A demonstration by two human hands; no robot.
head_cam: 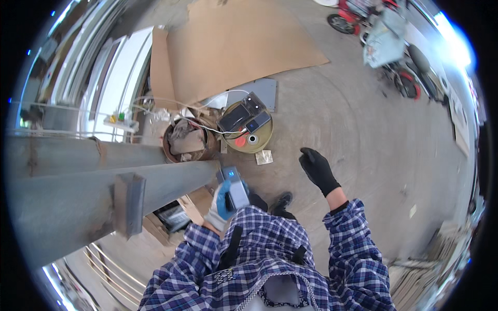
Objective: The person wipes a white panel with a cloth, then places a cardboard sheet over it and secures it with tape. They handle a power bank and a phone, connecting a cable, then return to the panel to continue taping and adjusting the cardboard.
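My left hand (222,202), in a blue-and-white work glove, grips a grey box-shaped device (235,188) with a lit blue display. It is held close in front of my body, beside a steel beam. My right hand (319,171), in a black glove, is out to the right above the concrete floor. Its fingers look loosely curled, the palm is hidden, and no object shows in it. Ahead stands a yellowish drum (266,136). On its top lie a similar device (257,122) with a white cable (218,131), a dark case (235,117) and a red cap (240,141).
Large steel beams (171,182) run in from the left. Beside the drum stands a rusty bin (167,145) of scrap. Cardboard (241,46) spreads beyond, next to a grey panel (268,93). A covered motorbike (389,42) stands far right; stacked boards (418,272) lie lower right.
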